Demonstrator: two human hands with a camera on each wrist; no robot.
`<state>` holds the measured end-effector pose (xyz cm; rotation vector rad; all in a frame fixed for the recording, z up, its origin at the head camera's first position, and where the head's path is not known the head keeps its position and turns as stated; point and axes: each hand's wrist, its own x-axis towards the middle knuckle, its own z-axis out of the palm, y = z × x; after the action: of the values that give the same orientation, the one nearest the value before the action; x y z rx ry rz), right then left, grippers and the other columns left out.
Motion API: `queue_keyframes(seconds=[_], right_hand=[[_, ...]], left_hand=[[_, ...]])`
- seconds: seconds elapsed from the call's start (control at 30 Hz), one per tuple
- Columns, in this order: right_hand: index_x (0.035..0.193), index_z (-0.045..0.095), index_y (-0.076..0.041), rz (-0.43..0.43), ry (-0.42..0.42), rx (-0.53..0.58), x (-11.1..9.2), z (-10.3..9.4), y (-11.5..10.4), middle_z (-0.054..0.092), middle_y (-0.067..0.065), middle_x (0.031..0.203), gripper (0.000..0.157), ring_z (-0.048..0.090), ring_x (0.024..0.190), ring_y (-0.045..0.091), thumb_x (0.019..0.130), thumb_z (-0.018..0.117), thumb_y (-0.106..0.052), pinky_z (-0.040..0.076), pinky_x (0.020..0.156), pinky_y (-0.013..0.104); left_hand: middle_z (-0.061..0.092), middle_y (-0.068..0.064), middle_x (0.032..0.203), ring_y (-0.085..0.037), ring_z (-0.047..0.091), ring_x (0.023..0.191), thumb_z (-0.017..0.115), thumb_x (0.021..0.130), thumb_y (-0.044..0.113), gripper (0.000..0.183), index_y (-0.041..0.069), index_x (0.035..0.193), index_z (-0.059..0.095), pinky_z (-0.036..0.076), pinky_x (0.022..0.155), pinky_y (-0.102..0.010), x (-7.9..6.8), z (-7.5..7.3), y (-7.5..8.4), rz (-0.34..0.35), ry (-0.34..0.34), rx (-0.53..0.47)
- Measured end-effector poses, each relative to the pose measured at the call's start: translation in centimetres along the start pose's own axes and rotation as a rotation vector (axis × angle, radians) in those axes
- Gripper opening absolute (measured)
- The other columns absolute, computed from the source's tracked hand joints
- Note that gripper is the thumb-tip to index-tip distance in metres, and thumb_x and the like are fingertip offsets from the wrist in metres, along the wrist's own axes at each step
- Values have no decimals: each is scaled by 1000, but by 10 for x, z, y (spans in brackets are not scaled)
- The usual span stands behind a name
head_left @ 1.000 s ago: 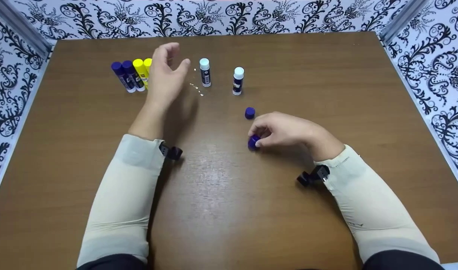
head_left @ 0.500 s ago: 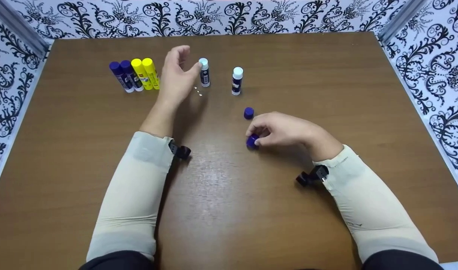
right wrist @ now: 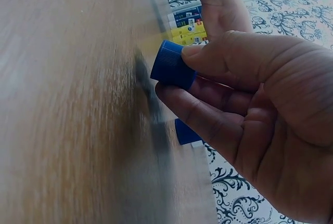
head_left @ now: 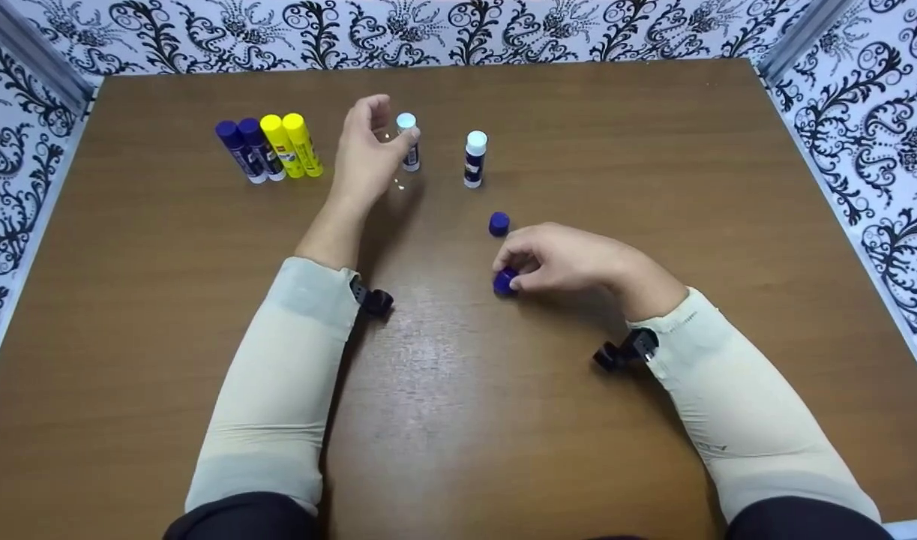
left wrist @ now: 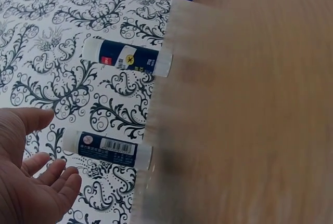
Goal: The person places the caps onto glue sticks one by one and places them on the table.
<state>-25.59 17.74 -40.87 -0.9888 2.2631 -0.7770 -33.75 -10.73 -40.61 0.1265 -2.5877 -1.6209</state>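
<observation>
Side by side stand two purple-topped glue sticks (head_left: 243, 154) and two yellow glue sticks (head_left: 284, 148); the left hand (head_left: 367, 154), thumb and fingers apart, is beside an upright white-topped glue stick (left wrist: 107, 148); further right, another white-topped stick (head_left: 474, 159), a loose purple cap (head_left: 499, 224), and the right hand (head_left: 570, 259) pinching a second purple cap (right wrist: 174, 64)

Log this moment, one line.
left hand: near, not touching, upright white-topped tube | right hand: pinches blue cap | second blue cap: on table
</observation>
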Motion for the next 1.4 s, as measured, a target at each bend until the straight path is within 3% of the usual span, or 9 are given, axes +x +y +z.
queue_keyframes(seconds=[0.37, 0.83, 1.4], right_hand=[[118, 72, -6, 7, -3, -16, 1, 0, 0, 70, 11, 118, 23, 70, 113, 27, 96, 70, -7, 56, 101, 45], [118, 71, -6, 12, -5, -20, 1, 0, -1, 69, 9, 117, 22, 70, 112, 24, 96, 68, -7, 56, 101, 44], [118, 71, -7, 23, -10, -15, 2, 3, -1, 69, 8, 118, 21, 69, 112, 24, 97, 69, -9, 56, 101, 44]], left_hand=[[54, -6, 149, -15, 53, 136, 75, 96, 26, 62, 11, 150, 49, 43, 115, -20, 8, 5, -11, -36, -35, -39], [64, -11, 136, -19, 61, 122, 75, 96, 19, 51, 5, 141, 58, 50, 108, -24, 14, 8, -21, -25, -56, -184], [64, -7, 137, -17, 59, 123, 74, 97, 21, 47, 10, 141, 61, 48, 110, -26, 16, 8, -23, -87, -101, -93]])
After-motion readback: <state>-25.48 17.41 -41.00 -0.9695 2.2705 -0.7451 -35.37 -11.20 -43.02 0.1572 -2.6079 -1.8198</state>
